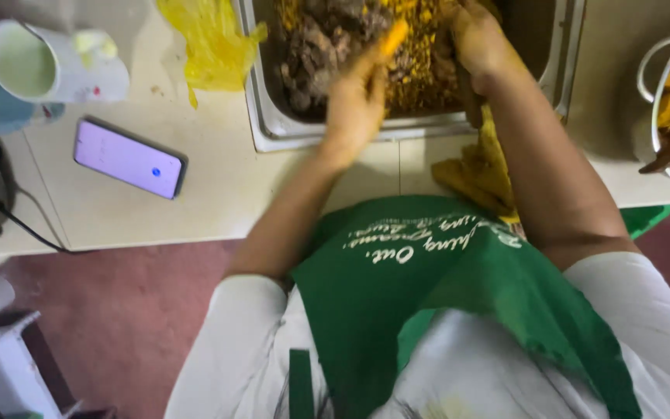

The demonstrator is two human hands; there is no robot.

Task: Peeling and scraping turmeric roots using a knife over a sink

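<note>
Fingers of left hand point(357, 101) pinch an orange strip point(391, 37), long axis tilted, tip pointing up-right, sticking out above the knuckles over the steel tray point(269, 124). Right hand point(476, 39) sits in tray's yellow-brown mix; grip can't tell. Phone point(129, 157) lies well left on counter.

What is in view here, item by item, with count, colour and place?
metal tray: one, silver, top centre, holding yellow and brown food
plastic bag: one, yellow, left of tray
phone: one, screen lit, on counter at left
mugs: two, white and blue, top left
pot: one, white, right edge, yellow pieces inside
cloth: one, yellow, counter edge below tray
apron: one, green, worn
left hand: in tray, holding a yellow piece
right hand: in tray, grip unclear
</note>
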